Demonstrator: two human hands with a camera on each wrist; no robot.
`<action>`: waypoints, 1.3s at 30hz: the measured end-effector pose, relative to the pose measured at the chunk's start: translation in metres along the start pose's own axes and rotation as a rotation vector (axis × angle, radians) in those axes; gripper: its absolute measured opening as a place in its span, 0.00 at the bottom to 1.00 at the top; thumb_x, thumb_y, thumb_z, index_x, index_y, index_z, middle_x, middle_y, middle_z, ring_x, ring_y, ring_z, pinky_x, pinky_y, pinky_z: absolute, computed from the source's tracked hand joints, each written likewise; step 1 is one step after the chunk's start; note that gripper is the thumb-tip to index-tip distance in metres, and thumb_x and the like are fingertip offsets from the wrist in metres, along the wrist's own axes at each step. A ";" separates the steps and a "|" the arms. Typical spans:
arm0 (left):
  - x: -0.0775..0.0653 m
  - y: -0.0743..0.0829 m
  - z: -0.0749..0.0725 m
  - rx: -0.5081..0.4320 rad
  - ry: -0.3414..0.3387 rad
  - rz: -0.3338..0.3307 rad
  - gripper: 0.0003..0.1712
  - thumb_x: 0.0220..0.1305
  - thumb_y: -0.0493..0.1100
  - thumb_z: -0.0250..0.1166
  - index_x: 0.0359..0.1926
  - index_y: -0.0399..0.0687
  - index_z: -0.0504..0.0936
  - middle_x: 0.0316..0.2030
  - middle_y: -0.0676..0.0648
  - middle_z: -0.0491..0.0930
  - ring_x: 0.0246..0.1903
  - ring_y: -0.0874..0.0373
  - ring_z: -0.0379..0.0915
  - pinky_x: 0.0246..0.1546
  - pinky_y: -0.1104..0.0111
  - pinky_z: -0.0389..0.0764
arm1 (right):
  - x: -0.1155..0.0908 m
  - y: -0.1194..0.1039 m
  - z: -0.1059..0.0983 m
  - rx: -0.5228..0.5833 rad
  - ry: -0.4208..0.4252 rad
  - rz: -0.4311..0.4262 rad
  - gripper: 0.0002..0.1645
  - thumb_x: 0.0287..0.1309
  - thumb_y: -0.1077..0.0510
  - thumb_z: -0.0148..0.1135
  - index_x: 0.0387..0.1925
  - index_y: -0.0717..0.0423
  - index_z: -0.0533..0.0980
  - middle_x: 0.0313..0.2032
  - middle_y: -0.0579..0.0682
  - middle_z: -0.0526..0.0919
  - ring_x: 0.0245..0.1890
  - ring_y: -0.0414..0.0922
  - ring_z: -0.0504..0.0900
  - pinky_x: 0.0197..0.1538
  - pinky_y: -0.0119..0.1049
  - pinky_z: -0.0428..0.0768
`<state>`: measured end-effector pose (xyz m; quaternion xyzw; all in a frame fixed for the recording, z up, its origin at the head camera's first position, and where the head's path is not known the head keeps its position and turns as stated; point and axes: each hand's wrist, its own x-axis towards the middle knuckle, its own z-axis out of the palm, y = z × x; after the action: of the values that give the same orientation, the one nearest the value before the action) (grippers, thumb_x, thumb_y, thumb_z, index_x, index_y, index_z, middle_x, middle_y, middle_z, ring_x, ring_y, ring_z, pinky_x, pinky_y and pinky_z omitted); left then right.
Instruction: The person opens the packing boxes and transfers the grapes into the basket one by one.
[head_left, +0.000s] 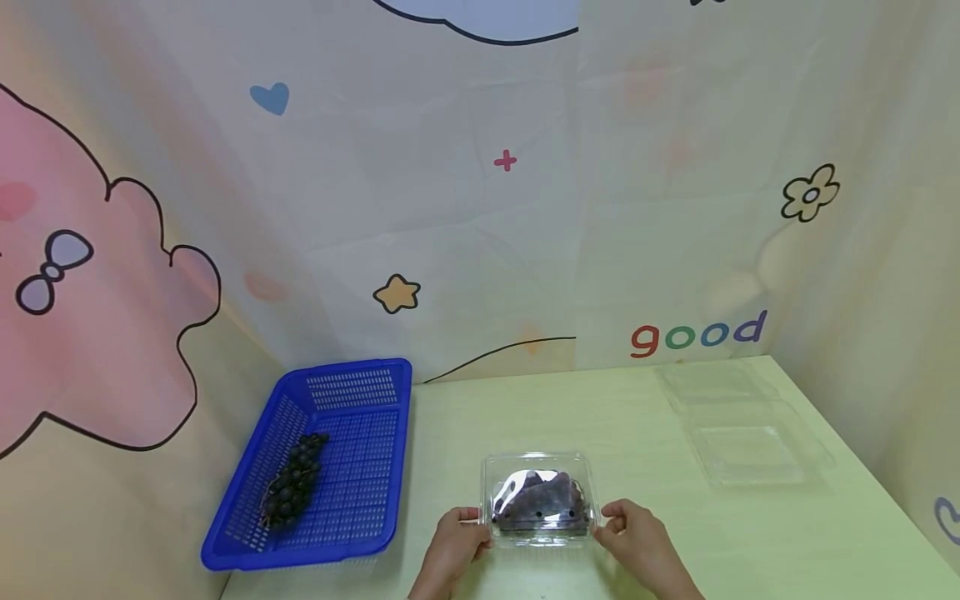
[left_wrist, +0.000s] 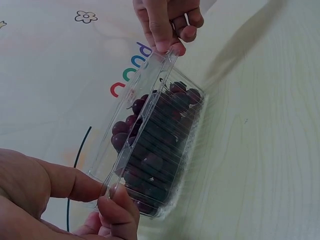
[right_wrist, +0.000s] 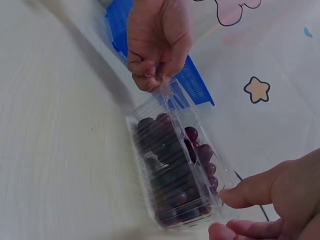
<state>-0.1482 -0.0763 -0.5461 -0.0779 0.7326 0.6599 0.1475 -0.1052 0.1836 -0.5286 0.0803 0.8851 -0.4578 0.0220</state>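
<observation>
A clear plastic clamshell box (head_left: 537, 492) with dark grapes (left_wrist: 155, 145) inside stands on the table before me, its lid down. My left hand (head_left: 456, 542) pinches the rim at the box's near left corner between thumb and fingers. At the opposite corner, my right hand (head_left: 637, 537) grips the rim, its thumb (right_wrist: 247, 192) on the lid's edge in the right wrist view. Glare on the lid covers part of the grapes in the head view.
To the left, a blue plastic basket (head_left: 360, 479) holds one bunch of dark grapes (head_left: 294, 483). Clear, open plastic containers (head_left: 750, 450) lie at the table's back right. A printed curtain (head_left: 480, 208) hangs behind the pale table (head_left: 637, 442).
</observation>
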 end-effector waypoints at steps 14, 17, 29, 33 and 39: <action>0.001 -0.002 0.001 0.005 0.008 -0.005 0.21 0.55 0.27 0.59 0.51 0.21 0.71 0.31 0.42 0.78 0.26 0.59 0.73 0.29 0.72 0.74 | -0.007 -0.033 -0.012 -0.209 0.113 -0.155 0.09 0.55 0.64 0.73 0.40 0.57 0.85 0.36 0.46 0.84 0.33 0.45 0.81 0.35 0.42 0.78; 0.000 -0.001 0.001 -0.006 0.003 0.001 0.21 0.54 0.27 0.59 0.50 0.21 0.70 0.30 0.43 0.77 0.26 0.59 0.73 0.29 0.71 0.73 | -0.007 -0.041 -0.011 -0.243 0.115 -0.186 0.09 0.55 0.64 0.73 0.40 0.57 0.86 0.36 0.46 0.84 0.35 0.48 0.81 0.35 0.43 0.80; -0.001 0.001 0.001 -0.012 0.005 0.012 0.20 0.54 0.27 0.59 0.49 0.22 0.71 0.30 0.43 0.77 0.26 0.60 0.73 0.28 0.72 0.72 | -0.007 -0.068 -0.002 -0.297 0.121 -0.275 0.08 0.53 0.64 0.74 0.36 0.56 0.84 0.36 0.46 0.84 0.38 0.47 0.81 0.36 0.45 0.81; -0.001 0.001 0.001 -0.016 0.007 0.011 0.20 0.54 0.27 0.59 0.50 0.22 0.71 0.31 0.43 0.77 0.26 0.60 0.73 0.28 0.72 0.72 | -0.008 -0.073 0.003 -0.293 0.105 -0.288 0.09 0.53 0.65 0.74 0.38 0.58 0.86 0.37 0.48 0.85 0.38 0.47 0.81 0.37 0.44 0.82; -0.001 0.001 0.001 -0.022 0.005 0.015 0.20 0.55 0.27 0.59 0.50 0.21 0.70 0.31 0.42 0.77 0.27 0.60 0.74 0.29 0.72 0.72 | -0.009 -0.081 0.012 -0.313 0.083 -0.343 0.11 0.52 0.64 0.75 0.39 0.56 0.86 0.39 0.48 0.85 0.42 0.50 0.83 0.38 0.46 0.83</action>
<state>-0.1471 -0.0752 -0.5453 -0.0756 0.7263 0.6687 0.1400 -0.1102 0.1263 -0.4691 -0.0569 0.9461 -0.3085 -0.0803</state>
